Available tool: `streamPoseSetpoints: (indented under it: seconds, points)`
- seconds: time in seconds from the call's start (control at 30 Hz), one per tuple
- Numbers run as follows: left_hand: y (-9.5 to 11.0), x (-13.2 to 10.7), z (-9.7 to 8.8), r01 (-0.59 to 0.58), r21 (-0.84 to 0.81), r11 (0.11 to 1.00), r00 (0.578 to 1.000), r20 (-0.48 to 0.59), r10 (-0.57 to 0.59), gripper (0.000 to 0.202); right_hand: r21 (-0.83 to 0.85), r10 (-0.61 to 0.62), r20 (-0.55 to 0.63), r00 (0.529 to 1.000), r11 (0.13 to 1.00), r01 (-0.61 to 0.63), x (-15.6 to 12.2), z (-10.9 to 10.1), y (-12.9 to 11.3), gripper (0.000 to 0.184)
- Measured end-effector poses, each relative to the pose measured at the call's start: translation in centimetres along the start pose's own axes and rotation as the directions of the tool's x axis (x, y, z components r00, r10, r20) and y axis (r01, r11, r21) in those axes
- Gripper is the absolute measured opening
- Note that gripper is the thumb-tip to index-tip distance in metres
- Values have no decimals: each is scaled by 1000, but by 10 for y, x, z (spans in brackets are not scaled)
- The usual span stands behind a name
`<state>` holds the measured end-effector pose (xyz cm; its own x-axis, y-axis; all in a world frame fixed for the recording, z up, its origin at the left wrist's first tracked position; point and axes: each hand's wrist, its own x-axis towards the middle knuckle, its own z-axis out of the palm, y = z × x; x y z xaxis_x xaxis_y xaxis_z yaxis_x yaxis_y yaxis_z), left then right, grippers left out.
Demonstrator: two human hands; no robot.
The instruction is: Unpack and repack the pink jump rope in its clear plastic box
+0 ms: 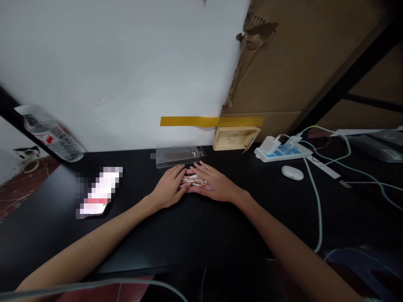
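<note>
A pile of small white and pinkish pieces [194, 181] lies on the black table, too small to name exactly. My left hand [171, 186] rests along the left side of the pile, its fingers stretched out and the thumb low against the pieces. From the right, my right hand [217, 182] curves around the same pile with fingers extended, their tips close to those of the left. Together the two hands ring the pieces, partly covering them. Just behind the fingertips lies a clear plastic box [176, 156].
A blurred phone [99, 193] and a leaning plastic bottle [52, 134] are on the left. Against the back wall stands a shallow wooden box [236, 138]. To the right are a power strip [283, 153] with cables and a white earbud case [292, 173].
</note>
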<state>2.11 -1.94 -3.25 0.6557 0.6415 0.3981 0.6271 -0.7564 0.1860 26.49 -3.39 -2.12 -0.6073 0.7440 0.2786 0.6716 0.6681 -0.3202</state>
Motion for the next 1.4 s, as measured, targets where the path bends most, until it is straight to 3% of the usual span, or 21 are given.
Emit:
streamPoseSetpoints:
  seconds: [0.17,0.27,0.4,0.6,0.7,0.9,1.07,1.17,1.3,1.4]
  points:
    - [-19,7,-14,19,-3,1000,995,-102,-19,46,-51,-53,-6,999,997,53,-2,-7,-4,72]
    - [-32,12,-20,55,35,998,998,-35,-53,49,-60,-100,-29,995,993,98,3,-5,-15,67]
    - [-40,14,-26,78,58,995,996,40,-80,47,-88,-65,4,998,994,65,12,8,-25,65]
    - [-40,15,-36,245,152,957,967,-103,-232,36,-122,-41,7,999,992,42,6,4,-23,49]
    - [-50,13,-34,246,155,957,966,-125,-228,40,-107,-26,12,1000,994,27,-4,-8,-15,43]
    - [-80,7,-23,334,213,918,936,36,-349,69,-102,1,15,1000,995,0,-20,-27,13,44]
    - [-90,5,-39,233,201,951,950,160,-267,73,-66,31,9,999,997,-30,-26,-44,31,43]
    - [-89,6,-52,143,177,974,963,202,-178,80,-85,73,-8,997,994,-73,-28,-47,41,55]
    - [-79,7,-53,100,205,974,967,210,-144,96,-96,194,-3,981,976,-193,-29,-38,56,93]
    - [-70,7,-44,99,221,970,963,224,-149,96,-73,196,-4,981,978,-196,-29,-31,63,91]
